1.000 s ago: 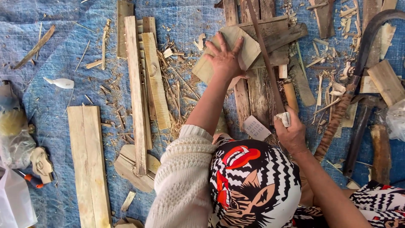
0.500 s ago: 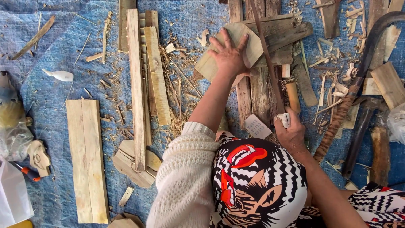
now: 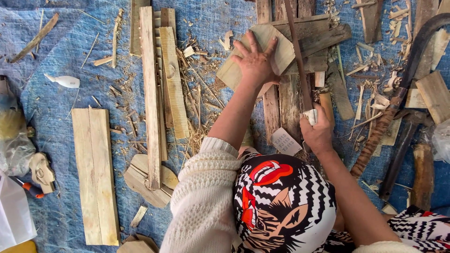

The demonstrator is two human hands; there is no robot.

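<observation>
My left hand (image 3: pixel 255 58) lies flat with fingers spread on a pale wooden board (image 3: pixel 276 47), pressing it onto the dark planks (image 3: pixel 290 100) under it. My right hand (image 3: pixel 318 133) grips the wrapped handle of a long thin saw blade (image 3: pixel 296 51). The blade runs up past the board's right edge. My patterned headscarf (image 3: pixel 281 206) and a white knitted sleeve (image 3: pixel 206 197) fill the bottom of the view.
A blue tarp (image 3: pixel 56 51) covers the ground, strewn with shavings. Long slats (image 3: pixel 152 89) and a wide plank (image 3: pixel 96 173) lie at left, with a cut wooden shape (image 3: pixel 150 180) below. A curved dark tool (image 3: pixel 398 93) and wood scraps lie at right. Bags (image 3: pixel 14 140) sit at the far left.
The view has shifted a little. Both hands keep their place, the left on the board and the right on the saw handle.
</observation>
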